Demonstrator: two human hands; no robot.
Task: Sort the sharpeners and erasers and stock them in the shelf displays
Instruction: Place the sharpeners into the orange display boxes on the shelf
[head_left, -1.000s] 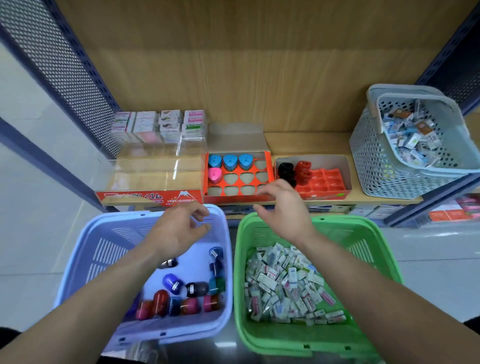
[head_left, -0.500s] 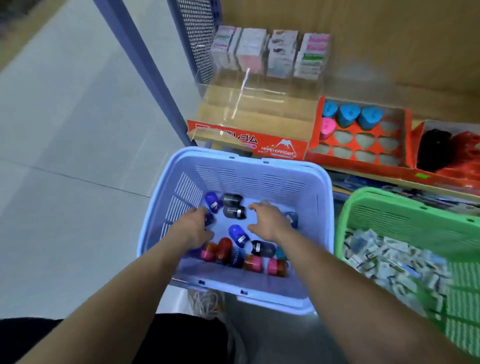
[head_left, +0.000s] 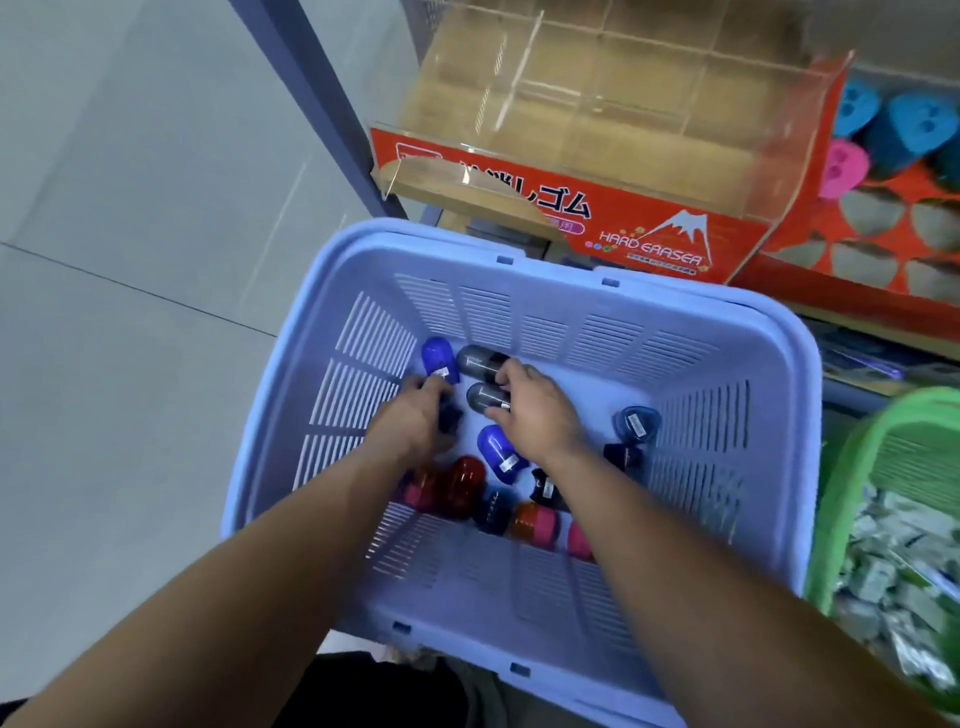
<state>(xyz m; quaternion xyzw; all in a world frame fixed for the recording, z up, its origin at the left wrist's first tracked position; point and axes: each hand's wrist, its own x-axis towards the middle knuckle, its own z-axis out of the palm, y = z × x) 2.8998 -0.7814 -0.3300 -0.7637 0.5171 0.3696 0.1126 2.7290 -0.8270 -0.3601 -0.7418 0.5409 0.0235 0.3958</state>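
Right hand (head_left: 530, 410): down inside the lavender basket (head_left: 519, 244), thumb and fingers pinching the near grey sharpener (head_left: 483, 396) at its right end. A far grey sharpener (head_left: 475, 361) lies just beyond, against the fingertips. Left hand (head_left: 413, 423): fingers curled down over a dark blue sharpener (head_left: 451, 418), grip mostly hidden by the knuckles. A bright blue sharpener (head_left: 440, 357) lies just past those fingertips, near the basket's far-left corner. Between the wrists: a second blue sharpener (head_left: 500, 454). Nearer the body: a red sharpener (head_left: 465, 486) and an orange-and-pink sharpener (head_left: 531, 519). Beyond the basket, on the shelf: a clear eraser display (head_left: 623, 228) with red printed front. Just right of it is an orange tray (head_left: 883, 244) holding blue heart sharpeners (head_left: 914, 127) and a pink heart sharpener (head_left: 844, 166). Far right: a green basket (head_left: 883, 441) of wrapped erasers (head_left: 893, 577).
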